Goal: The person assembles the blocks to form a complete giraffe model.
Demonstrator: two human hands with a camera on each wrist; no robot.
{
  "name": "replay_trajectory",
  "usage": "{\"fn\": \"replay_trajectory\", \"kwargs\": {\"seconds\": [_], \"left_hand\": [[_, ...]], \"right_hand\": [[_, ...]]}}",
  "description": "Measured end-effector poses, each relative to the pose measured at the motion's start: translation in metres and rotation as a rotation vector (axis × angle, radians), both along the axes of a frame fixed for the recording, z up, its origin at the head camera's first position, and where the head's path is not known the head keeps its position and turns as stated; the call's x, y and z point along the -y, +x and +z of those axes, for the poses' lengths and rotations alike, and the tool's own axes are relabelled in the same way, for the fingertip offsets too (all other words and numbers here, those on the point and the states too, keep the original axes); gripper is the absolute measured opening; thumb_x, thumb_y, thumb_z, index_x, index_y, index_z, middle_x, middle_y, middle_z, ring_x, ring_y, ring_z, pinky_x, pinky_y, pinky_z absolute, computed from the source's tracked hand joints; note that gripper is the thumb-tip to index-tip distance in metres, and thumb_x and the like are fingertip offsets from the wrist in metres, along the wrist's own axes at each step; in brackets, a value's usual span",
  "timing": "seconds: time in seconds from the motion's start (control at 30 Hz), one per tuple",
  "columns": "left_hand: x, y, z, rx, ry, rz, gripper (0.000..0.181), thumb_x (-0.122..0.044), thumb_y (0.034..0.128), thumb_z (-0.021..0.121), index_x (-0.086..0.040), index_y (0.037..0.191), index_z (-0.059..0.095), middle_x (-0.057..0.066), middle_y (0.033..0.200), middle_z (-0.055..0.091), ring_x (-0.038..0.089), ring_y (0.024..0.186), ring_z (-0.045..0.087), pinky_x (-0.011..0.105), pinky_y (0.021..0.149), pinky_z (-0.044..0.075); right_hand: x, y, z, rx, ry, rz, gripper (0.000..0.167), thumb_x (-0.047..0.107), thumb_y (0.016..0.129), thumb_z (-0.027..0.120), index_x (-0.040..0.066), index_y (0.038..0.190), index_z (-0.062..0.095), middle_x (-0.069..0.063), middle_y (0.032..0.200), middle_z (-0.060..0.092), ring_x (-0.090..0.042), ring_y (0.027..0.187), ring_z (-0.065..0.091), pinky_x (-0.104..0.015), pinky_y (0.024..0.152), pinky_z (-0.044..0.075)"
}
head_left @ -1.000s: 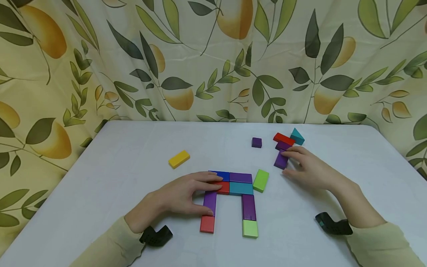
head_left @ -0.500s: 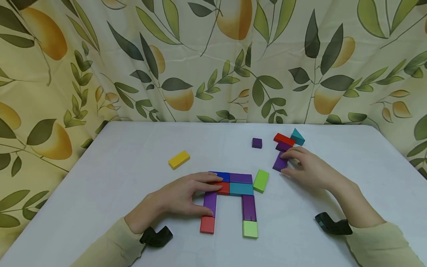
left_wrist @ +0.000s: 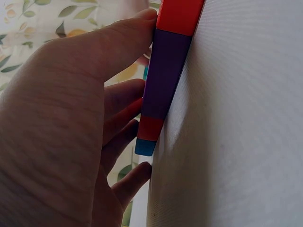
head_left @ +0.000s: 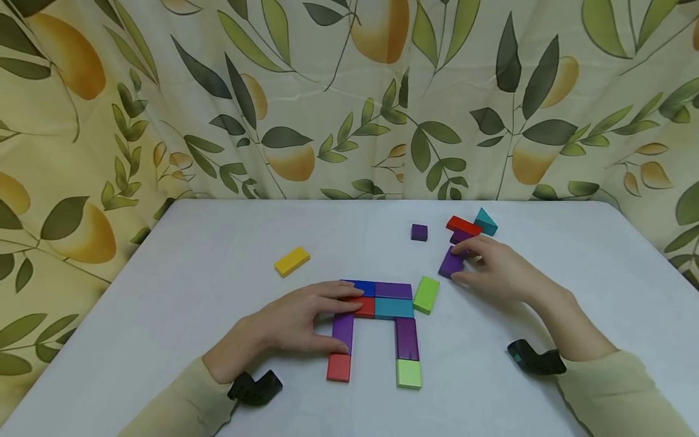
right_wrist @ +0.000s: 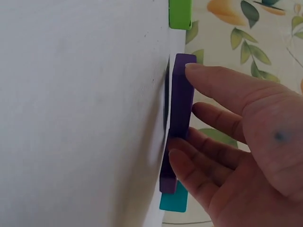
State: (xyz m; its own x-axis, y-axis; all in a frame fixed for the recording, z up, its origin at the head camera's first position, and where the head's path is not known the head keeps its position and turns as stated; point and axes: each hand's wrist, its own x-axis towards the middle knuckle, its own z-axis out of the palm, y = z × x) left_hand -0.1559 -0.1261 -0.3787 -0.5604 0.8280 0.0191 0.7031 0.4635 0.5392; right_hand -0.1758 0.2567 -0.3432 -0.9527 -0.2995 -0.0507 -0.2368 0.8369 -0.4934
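R hand (head_left: 494,267) (nearer) pinches purple blk (head_left: 450,264); blk to its L, long axis approx. near-far, near end canted L. L hand (head_left: 300,315) spread on blk layout (head_left: 394,308).

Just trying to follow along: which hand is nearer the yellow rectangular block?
Left. The left hand lies on the person's side of the yellow rectangular block, apart from it; the right hand is much farther off, to its right, holding a purple rectangular block.
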Motion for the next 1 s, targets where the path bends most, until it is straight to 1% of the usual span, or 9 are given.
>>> {"fn": "replay_trajectory", "kwargs": {"seconds": [0.17, 0.33, 0.53, 0.67, 1.0], "left_hand": [[-0.001, -0.001, -0.001, -0.002, 0.011, -0.013, 0.063, -0.046, 0.0891, 0.075, -0.019, 0.144, 0.059, -0.014, 0.157, 0.038, 0.010, 0.148, 0.024, 0.037, 0.118, 0.029], [-0.004, -0.001, -0.002, -0.001, 0.010, -0.015, 0.064, -0.047, 0.0892, 0.074, -0.019, 0.144, 0.059, -0.014, 0.157, 0.038, 0.010, 0.148, 0.024, 0.038, 0.117, 0.030], [-0.004, -0.001, -0.001, -0.001, -0.002, -0.014, 0.064, -0.046, 0.0893, 0.074, -0.020, 0.145, 0.058, -0.014, 0.157, 0.038, 0.011, 0.148, 0.024, 0.038, 0.117, 0.030], [-0.004, -0.001, 0.000, 0.004, -0.014, -0.007, 0.064, -0.047, 0.0892, 0.074, -0.021, 0.145, 0.058, -0.014, 0.157, 0.037, 0.011, 0.149, 0.023, 0.039, 0.117, 0.029], [-0.001, -0.001, 0.001, 0.005, -0.013, 0.001, 0.064, -0.045, 0.0890, 0.075, -0.020, 0.145, 0.058, -0.014, 0.158, 0.037, 0.010, 0.149, 0.023, 0.039, 0.118, 0.029]], "right_hand": [[0.008, -0.004, 0.000, -0.002, -0.017, 0.036, 0.050, 0.022, 0.089, 0.078, 0.000, 0.130, 0.062, -0.019, 0.126, 0.061, -0.040, 0.117, 0.054, -0.059, 0.098, 0.048], [0.012, -0.005, -0.001, -0.008, -0.012, 0.057, 0.050, 0.022, 0.089, 0.079, 0.000, 0.131, 0.062, -0.018, 0.126, 0.061, -0.040, 0.116, 0.055, -0.059, 0.098, 0.048], [0.013, -0.005, -0.003, -0.012, -0.018, 0.057, 0.049, 0.025, 0.093, 0.075, 0.001, 0.133, 0.061, -0.019, 0.127, 0.060, -0.038, 0.114, 0.056, -0.056, 0.097, 0.050], [0.014, -0.007, -0.004, -0.015, -0.016, 0.066, 0.050, 0.025, 0.095, 0.072, 0.000, 0.136, 0.058, -0.020, 0.129, 0.060, -0.038, 0.115, 0.056, -0.057, 0.098, 0.048], [0.023, -0.009, -0.003, 0.013, -0.005, 0.080, 0.055, 0.031, 0.094, 0.073, 0.005, 0.139, 0.058, -0.020, 0.133, 0.057, -0.039, 0.119, 0.054, -0.059, 0.100, 0.047]]}}
